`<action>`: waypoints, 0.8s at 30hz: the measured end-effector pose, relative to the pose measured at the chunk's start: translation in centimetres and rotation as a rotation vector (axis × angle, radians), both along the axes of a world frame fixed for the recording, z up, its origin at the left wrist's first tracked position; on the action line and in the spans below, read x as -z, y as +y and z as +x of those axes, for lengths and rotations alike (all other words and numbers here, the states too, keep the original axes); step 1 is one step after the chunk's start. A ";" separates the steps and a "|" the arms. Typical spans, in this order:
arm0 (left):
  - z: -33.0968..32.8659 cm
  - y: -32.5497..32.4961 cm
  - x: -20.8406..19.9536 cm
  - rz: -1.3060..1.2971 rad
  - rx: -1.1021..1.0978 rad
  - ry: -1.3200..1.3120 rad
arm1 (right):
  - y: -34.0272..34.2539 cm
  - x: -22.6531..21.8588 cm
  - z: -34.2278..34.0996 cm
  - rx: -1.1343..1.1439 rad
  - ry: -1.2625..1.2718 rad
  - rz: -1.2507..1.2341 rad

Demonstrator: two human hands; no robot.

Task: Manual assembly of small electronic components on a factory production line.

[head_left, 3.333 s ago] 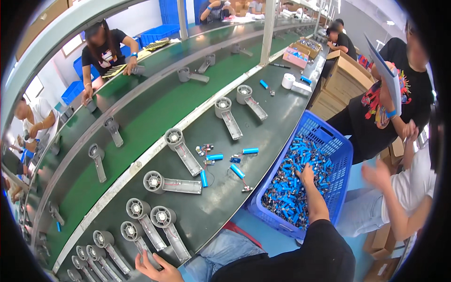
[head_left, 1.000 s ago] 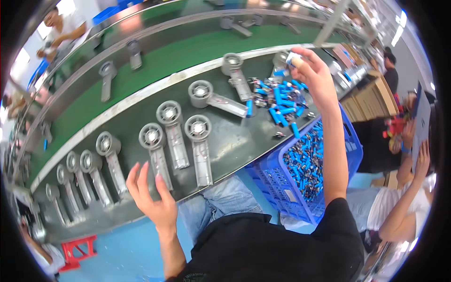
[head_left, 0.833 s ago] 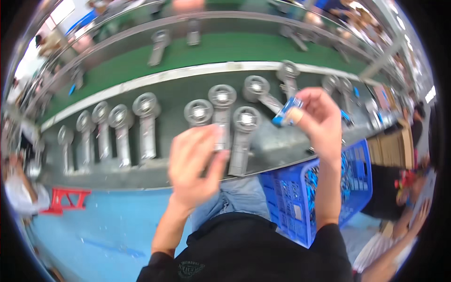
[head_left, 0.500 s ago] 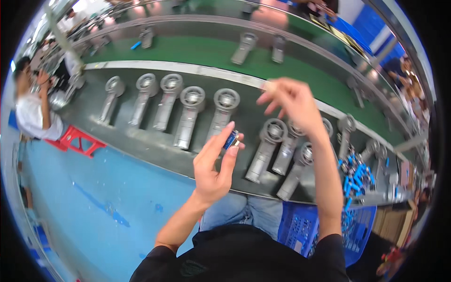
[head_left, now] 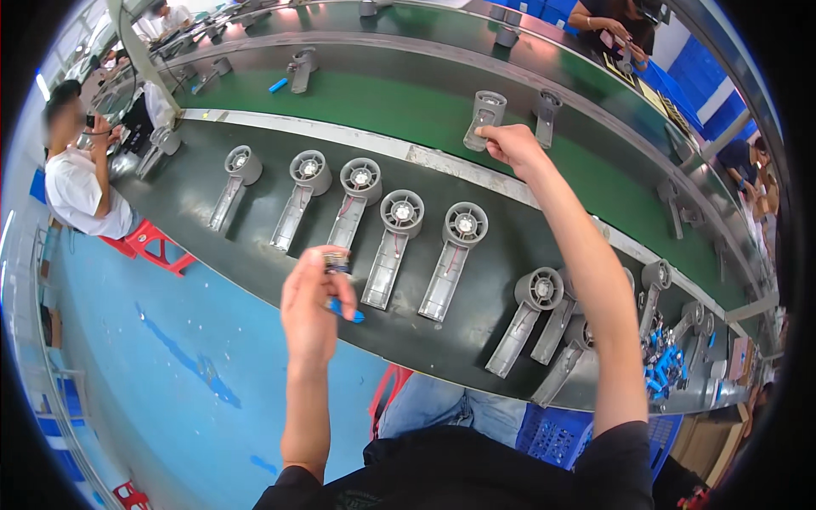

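My left hand [head_left: 308, 310] is closed around a small circuit board [head_left: 337, 263] and a blue battery cell [head_left: 347, 311] jutting out below it, held over the front edge of the workbench [head_left: 263, 263]. Stretched out to the far side, my right hand [head_left: 517, 149] pinches the handle of a grey fan housing [head_left: 488, 109] at the green conveyor belt [head_left: 391, 98]. Between my hands, a row of open grey fan housings lies on the bench, the nearest to my left hand being one housing [head_left: 395, 242] with its round head pointing away.
More fan housings [head_left: 527, 310] lie under my right forearm. A pile of blue battery cells [head_left: 665, 365] sits at the bench's right end, above a blue basket [head_left: 552, 433]. One person [head_left: 89, 183] sits at the left; another [head_left: 616, 30] works across the belt.
My right hand has reached forward to the fan housing on the belt and closed on its handle. My left hand has moved left with the board and cell; the view has shifted.
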State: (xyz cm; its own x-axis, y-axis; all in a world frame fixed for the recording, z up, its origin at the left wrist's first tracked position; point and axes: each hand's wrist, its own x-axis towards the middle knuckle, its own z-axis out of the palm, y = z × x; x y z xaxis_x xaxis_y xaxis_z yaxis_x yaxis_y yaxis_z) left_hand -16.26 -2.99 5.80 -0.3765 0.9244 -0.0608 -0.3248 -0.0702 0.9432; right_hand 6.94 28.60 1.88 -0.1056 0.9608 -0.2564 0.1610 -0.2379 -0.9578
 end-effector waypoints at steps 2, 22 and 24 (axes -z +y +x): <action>-1.2 -0.6 0.5 0.021 -0.086 -0.022 | -4.8 -2.6 1.6 -0.218 -0.159 0.057; 6.2 -1.5 0.6 -0.058 0.346 0.012 | 4.7 -0.5 7.0 0.177 -0.844 0.207; 6.4 -1.7 -0.1 -0.088 0.428 0.268 | 6.2 1.3 6.5 0.171 -0.523 0.041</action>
State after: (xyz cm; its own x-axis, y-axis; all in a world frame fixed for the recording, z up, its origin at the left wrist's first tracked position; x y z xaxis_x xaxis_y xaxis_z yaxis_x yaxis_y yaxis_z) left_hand -9.87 -4.70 5.94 0.0218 0.9949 -0.0983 -0.0535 0.0994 0.9936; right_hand 13.41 34.79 0.55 0.1846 0.9634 -0.1945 0.5806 -0.2665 -0.7693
